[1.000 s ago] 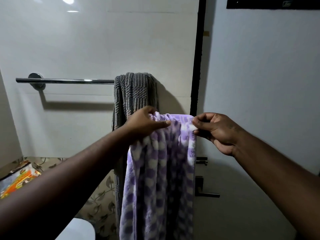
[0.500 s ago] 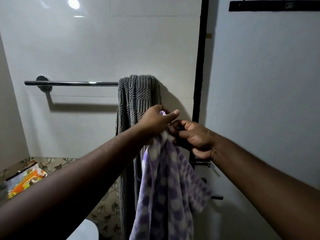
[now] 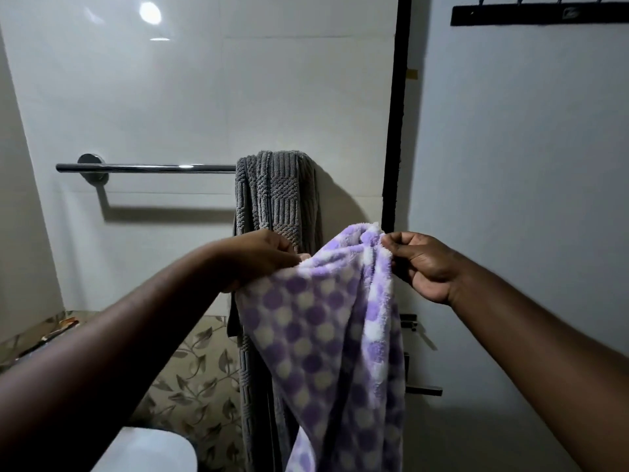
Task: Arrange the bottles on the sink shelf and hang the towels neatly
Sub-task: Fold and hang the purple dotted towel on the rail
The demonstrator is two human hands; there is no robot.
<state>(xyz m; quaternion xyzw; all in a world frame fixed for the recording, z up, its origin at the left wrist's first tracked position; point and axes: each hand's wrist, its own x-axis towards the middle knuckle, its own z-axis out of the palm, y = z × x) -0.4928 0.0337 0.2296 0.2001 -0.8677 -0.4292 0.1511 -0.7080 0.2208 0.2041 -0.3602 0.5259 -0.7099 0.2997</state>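
Note:
A purple-and-white dotted fleece towel [image 3: 326, 335] hangs in front of me, held up by its top edge. My left hand [image 3: 258, 257] pinches the left part of that edge, and my right hand [image 3: 418, 264] pinches a bunched corner on the right. Behind it, a grey ribbed towel [image 3: 275, 195] is draped over the right end of a chrome towel bar [image 3: 146, 168] on the white tiled wall. The left stretch of the bar is bare. No bottles or sink shelf are in view.
A black door frame [image 3: 394, 131] runs down right of the grey towel, with a pale door [image 3: 510, 165] and its dark handle [image 3: 423, 390]. A black hook rack [image 3: 537, 15] sits at the top right. A white toilet lid [image 3: 146, 451] lies below left.
My hands came together half a second ago, bunching the towel's top edge, and have now moved apart again, spreading it. The view has tilted slightly upward.

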